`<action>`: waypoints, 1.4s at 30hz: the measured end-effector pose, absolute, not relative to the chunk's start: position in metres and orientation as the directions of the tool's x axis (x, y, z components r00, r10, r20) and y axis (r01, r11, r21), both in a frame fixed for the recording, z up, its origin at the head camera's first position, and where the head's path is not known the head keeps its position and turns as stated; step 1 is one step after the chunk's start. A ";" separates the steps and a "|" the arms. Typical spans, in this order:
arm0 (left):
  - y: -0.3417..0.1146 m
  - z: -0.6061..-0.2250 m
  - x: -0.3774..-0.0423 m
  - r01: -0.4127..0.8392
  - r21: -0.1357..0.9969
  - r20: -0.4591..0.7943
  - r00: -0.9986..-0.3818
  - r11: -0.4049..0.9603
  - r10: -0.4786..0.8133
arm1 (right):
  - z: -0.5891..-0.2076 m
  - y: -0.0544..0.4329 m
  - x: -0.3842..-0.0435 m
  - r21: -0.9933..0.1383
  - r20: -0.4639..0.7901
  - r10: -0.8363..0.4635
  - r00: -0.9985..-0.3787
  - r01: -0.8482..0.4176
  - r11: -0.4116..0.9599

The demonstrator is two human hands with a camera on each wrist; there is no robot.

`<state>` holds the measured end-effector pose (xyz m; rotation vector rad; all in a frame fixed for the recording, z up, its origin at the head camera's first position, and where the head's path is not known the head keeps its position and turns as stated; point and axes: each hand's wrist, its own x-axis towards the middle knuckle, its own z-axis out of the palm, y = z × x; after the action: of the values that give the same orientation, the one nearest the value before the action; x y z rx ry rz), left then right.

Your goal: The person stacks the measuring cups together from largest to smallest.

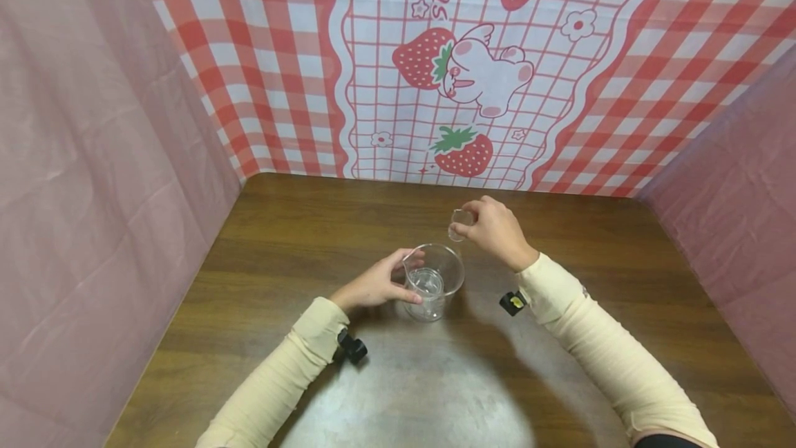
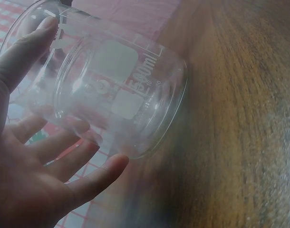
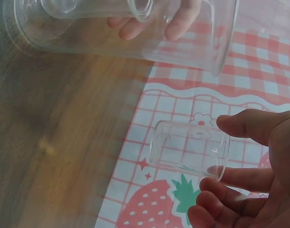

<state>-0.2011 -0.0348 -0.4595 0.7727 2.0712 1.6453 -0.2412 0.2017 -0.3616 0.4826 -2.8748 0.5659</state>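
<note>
A large clear glass beaker marked 500ml stands on the wooden table. My left hand holds it from the left, thumb on the near side and fingers spread around the far side. Inside it sits a smaller glass vessel, its round rim showing through the wall. Beyond the large beaker and to its right, my right hand pinches a small clear beaker near its rim between thumb and fingers. In the right wrist view this small beaker looks empty and hangs apart from the large one.
The wooden table reaches back to a red-and-white checked cloth with strawberry prints. Pink cloths hang along both sides. A small black device is strapped at each wrist, over cream sleeves.
</note>
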 end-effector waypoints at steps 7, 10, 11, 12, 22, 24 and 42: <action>-0.035 -0.459 -0.201 0.179 0.970 0.037 -0.779 0.165 0.625 | -0.359 0.201 -0.239 -0.346 0.243 -0.280 -0.929 -0.352 0.869; -0.036 -0.458 -0.201 0.180 0.969 0.036 -0.780 0.169 0.625 | -0.357 0.201 -0.237 -0.344 0.244 -0.281 -0.928 -0.353 0.870; -0.036 -0.458 -0.201 0.180 0.969 0.036 -0.780 0.169 0.625 | -0.356 0.200 -0.237 -0.342 0.244 -0.280 -0.928 -0.353 0.871; -0.036 -0.458 -0.201 0.181 0.969 0.037 -0.779 0.168 0.626 | -0.355 0.200 -0.237 -0.342 0.245 -0.281 -0.928 -0.354 0.871; -0.036 -0.458 -0.201 0.195 0.965 0.043 -0.778 0.175 0.627 | -0.349 0.198 -0.232 -0.339 0.278 -0.302 -0.912 -0.388 0.857; -0.036 -0.458 -0.201 0.194 0.965 0.044 -0.778 0.174 0.627 | -0.348 0.197 -0.232 -0.338 0.286 -0.305 -0.908 -0.394 0.855; -0.036 -0.457 -0.201 0.195 0.965 0.042 -0.779 0.177 0.625 | -0.338 0.191 -0.223 -0.321 0.310 -0.326 -0.893 -0.421 0.848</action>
<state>-0.2013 -0.0362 -0.4572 0.7757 2.0965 1.6314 -0.2231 0.1905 -0.3381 0.5712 -2.7820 0.5645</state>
